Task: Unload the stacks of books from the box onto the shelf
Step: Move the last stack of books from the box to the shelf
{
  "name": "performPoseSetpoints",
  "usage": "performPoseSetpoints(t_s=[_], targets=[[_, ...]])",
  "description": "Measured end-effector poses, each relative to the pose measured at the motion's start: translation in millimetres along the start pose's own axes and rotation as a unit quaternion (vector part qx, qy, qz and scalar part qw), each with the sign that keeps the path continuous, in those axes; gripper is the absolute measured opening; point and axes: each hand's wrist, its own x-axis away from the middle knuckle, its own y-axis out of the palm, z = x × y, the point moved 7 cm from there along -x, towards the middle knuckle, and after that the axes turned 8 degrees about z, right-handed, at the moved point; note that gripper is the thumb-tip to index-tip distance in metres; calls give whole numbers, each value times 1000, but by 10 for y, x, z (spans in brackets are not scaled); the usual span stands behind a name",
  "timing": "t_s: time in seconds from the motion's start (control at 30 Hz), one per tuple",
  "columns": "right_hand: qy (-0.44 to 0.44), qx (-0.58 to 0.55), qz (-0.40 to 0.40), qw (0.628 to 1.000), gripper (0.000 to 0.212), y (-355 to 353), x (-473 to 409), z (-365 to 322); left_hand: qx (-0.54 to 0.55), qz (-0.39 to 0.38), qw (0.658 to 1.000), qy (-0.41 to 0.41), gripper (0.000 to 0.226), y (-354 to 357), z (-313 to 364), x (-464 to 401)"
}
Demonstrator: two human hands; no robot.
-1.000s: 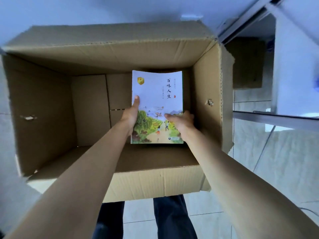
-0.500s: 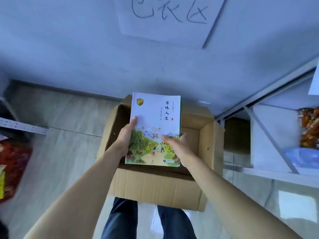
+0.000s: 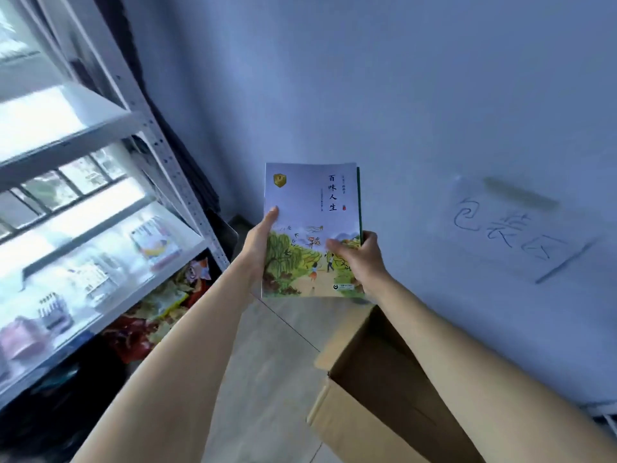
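Left of my hands stands the shelf [image 3: 110, 128]; the box [image 3: 384, 379] sits below them. My left hand [image 3: 258, 243] and right hand [image 3: 362, 259] clamp the books [image 3: 312, 228] between them. Thin covers could fan apart and slip.

Books [image 3: 312, 228] now clear of box [image 3: 384, 389]

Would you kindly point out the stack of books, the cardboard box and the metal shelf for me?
stack of books [image 3: 309, 208], head view, top cover's pale upper half.
cardboard box [image 3: 377, 389], head view, shadowed inner wall.
metal shelf [image 3: 187, 192], head view, perforated upright post.
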Motion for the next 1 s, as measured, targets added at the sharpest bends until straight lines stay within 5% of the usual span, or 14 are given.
performPoseSetpoints(t_s=[0.1, 0.23, 0.37, 0.47, 0.6, 1.0], targets=[[-32, -12, -34, 999, 73, 810, 100, -507, 11, 20, 998, 67, 69, -790, 571, -3], [-70, -27, -79, 994, 66, 1894, 255, -1020, 16, 28, 989, 143, 85, -1822, 1177, -58], [-107, -32, -133, 985, 53, 2922, 408, -1442, 15, 58, 980, 190, 47, -2851, 1619, -185], [-132, -26, -173, 976, 41, 3544, 484, -1699, 29, 73, 973, 218, 54, -3441, 1882, -280], [-152, -4, -210, 966, 56, 4306, 400, -2030, 35, 74, 966, 247, 66, -4028, 2292, -455], [-300, -6, -226, 927, 62, 6307, -474, -3299, -42, 173, 897, 405, 39, -5130, 3751, -1350]])
